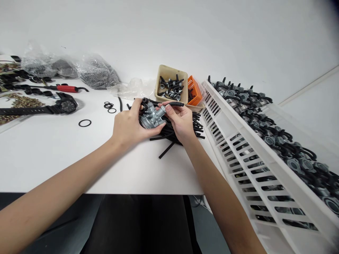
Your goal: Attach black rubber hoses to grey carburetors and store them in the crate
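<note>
My left hand (129, 124) is closed round a grey metal carburetor (153, 115), held above the table. The fingers of my right hand (180, 121) pinch a short black rubber hose (174, 104) close to the carburetor's upper right side. Whether the hose is joined to the carburetor is hidden by my fingers. Beneath both hands lies a loose pile of cut black hoses (198, 128), some sticking out to the right and one (166, 150) pointing toward me.
A white slotted crate (246, 148) full of carburetors (270, 140) stands at the right. Behind my hands are a beige bin (161, 97) of small parts and an orange basket (194, 91). Black O-rings (84, 123), a watch (67, 105), a red-handled tool (66, 88) and plastic bags (95, 72) lie leftward.
</note>
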A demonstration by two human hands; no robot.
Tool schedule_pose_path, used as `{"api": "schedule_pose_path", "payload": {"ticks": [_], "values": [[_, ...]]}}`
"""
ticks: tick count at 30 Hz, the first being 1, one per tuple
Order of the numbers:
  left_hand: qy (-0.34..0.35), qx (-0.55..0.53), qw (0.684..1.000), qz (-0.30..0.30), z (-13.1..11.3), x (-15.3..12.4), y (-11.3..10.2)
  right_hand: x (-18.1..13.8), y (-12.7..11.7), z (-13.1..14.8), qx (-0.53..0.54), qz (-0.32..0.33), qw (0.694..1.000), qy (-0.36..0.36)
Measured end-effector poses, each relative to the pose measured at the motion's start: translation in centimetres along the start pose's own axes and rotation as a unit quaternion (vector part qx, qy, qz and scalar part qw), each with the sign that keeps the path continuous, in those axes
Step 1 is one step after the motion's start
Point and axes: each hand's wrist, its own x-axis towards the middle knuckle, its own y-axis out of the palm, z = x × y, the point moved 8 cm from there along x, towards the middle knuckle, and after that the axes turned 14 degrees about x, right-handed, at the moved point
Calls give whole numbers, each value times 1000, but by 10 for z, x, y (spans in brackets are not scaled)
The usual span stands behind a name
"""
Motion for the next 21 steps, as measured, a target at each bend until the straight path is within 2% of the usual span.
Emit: {"api": "schedule_pose_path", "payload": {"ticks": [21], "values": [[-1, 18, 1000, -2, -1, -1, -1, 0, -2, 2, -28, -31, 999, -6]]}}
